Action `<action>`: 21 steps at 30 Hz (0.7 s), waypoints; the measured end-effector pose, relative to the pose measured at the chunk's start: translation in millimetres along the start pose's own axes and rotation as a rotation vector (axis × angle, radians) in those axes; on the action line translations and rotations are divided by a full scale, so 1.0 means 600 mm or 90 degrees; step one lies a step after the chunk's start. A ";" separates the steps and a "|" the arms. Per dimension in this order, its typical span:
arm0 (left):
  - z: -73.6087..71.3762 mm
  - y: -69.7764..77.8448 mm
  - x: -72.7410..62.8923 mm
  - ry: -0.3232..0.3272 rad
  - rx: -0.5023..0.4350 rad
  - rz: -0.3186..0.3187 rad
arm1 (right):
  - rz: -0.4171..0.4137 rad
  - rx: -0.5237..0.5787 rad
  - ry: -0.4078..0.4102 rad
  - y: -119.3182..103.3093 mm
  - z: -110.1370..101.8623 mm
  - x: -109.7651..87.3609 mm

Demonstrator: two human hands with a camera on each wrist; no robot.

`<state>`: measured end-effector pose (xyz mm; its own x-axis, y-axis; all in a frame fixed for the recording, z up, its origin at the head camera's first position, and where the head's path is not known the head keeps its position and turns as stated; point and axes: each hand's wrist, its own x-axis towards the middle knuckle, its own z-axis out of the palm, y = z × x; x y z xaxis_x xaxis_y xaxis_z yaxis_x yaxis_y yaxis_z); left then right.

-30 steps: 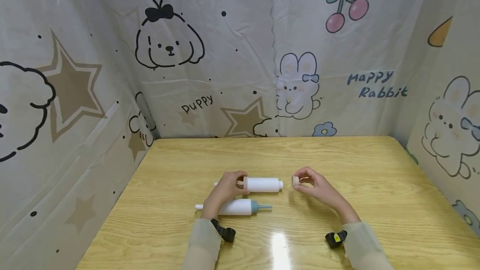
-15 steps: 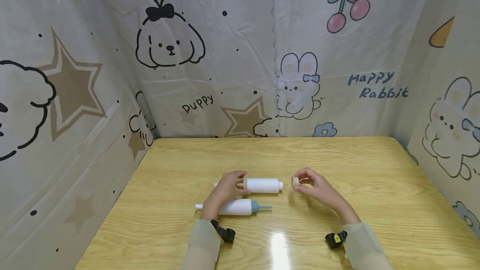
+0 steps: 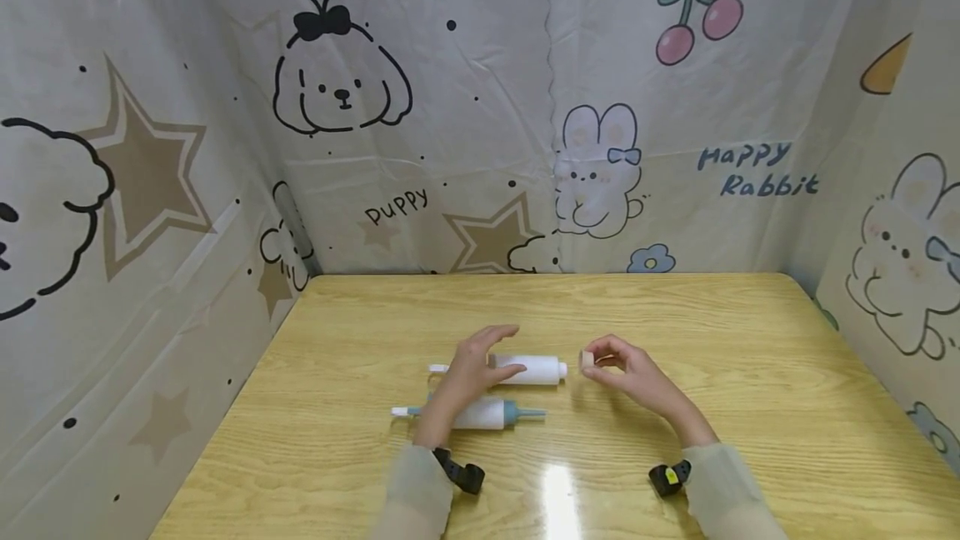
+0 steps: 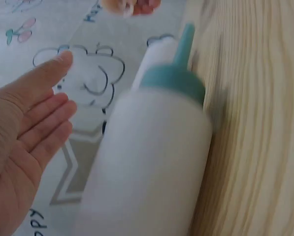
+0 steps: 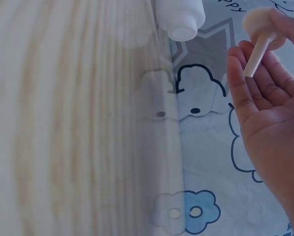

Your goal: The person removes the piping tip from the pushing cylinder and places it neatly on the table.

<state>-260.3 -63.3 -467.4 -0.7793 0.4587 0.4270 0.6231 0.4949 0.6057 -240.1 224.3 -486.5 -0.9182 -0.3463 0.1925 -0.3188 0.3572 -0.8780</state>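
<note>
My right hand pinches a beige nozzle cap between thumb and fingers; its slim spout shows in the right wrist view. A white squeeze bottle lies on the table, its bare neck towards that cap, with a small gap. Over its left part my left hand holds thumb and fingers spread, gripping nothing. A second white squeeze bottle with a teal nozzle cap lies nearer me, partly hidden by my left forearm. White-tipped thin stems stick out leftward beyond the hand and forearm.
The bottles lie on a wood-grain table. A cloth curtain printed with cartoon animals stands behind it and along both sides. Black wrist cameras sit on both wrists.
My left hand has let go of the left end of the far bottle, spread its fingers and moved slightly right. The right hand and nozzle cap have barely moved.
</note>
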 end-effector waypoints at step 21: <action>0.048 0.035 -0.003 -0.053 -0.014 0.073 | -0.017 0.023 -0.078 -0.017 0.037 0.013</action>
<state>-244.0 -32.6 -475.0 -0.6947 0.5709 0.4375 0.7050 0.4198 0.5716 -238.6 198.9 -485.7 -0.8735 -0.4588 0.1629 -0.3318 0.3160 -0.8889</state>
